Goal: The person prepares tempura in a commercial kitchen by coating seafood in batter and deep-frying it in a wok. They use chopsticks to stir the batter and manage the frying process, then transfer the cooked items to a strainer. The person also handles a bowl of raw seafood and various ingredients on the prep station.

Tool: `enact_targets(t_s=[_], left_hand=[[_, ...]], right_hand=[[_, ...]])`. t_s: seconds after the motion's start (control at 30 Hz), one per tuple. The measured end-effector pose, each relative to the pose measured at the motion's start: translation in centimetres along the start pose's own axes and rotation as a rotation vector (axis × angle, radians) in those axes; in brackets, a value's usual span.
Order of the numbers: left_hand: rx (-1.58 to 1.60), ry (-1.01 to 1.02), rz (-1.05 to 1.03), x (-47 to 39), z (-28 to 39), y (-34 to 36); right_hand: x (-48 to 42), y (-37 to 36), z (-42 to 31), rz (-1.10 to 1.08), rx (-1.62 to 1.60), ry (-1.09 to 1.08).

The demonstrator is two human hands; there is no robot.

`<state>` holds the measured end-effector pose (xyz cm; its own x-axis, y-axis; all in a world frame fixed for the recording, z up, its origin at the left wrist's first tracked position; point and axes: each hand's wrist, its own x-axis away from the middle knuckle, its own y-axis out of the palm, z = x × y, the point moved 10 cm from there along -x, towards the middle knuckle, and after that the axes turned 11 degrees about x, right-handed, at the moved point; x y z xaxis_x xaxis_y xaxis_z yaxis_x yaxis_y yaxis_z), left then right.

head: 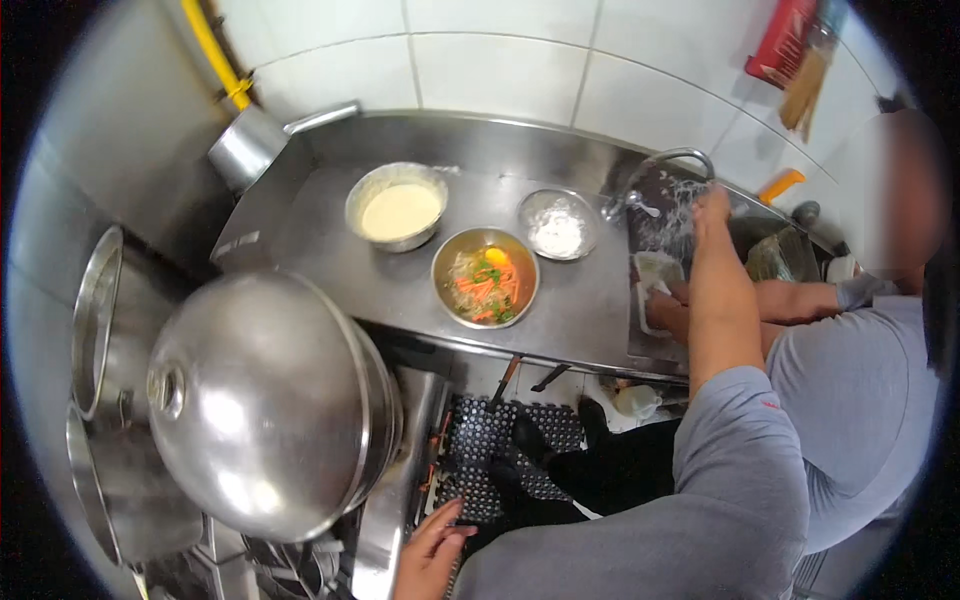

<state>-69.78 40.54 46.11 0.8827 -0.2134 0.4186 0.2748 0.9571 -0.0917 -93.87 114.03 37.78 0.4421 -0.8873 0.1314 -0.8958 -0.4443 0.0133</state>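
My right hand [711,206] is stretched out under the curved metal faucet [679,154], where water splashes around its fingers; whether it holds anything cannot be told. Low in the view, my left hand [435,544] hangs beside the counter's front, fingers apart and empty. On the steel counter [315,277] stand a metal bowl of pale batter [401,211], a metal bowl of shredded carrot, greens and egg yolk [486,281], and a shiny, round metal bowl [561,225] close to the sink.
A co-worker [855,390] stands at the right, their hands at a pale plastic tray [646,300] in the sink. A large domed metal lid [262,405] and big pots [142,480] fill the left. A saucepan [251,146] hangs on the wall. Below lies a perforated black mat [480,450].
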Motion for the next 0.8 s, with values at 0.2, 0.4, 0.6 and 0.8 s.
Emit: enact_targets(t_s=[0.2, 0.4, 0.6, 0.8], left_hand=[[0.355, 0.087, -0.041, 5.9, -1.5, -5.3], [0.292, 0.173, 0.201, 13.9, -3.6, -7.5], [0.565, 0.066, 0.322, 24.4, -10.1, -8.5], [0.394, 0.017, 0.507, 38.2, -17.9, -10.7]], right_hand=[[-3.8, -5.3, -7.5, -0.052, 1.383, -1.07], [17.6, 13.3, -8.1, -0.346, 0.857, -0.929], [43.0, 19.7, -10.8, -0.77, 0.596, -1.033], [64.9, 15.3, -10.3, -1.118, 0.502, -1.049]])
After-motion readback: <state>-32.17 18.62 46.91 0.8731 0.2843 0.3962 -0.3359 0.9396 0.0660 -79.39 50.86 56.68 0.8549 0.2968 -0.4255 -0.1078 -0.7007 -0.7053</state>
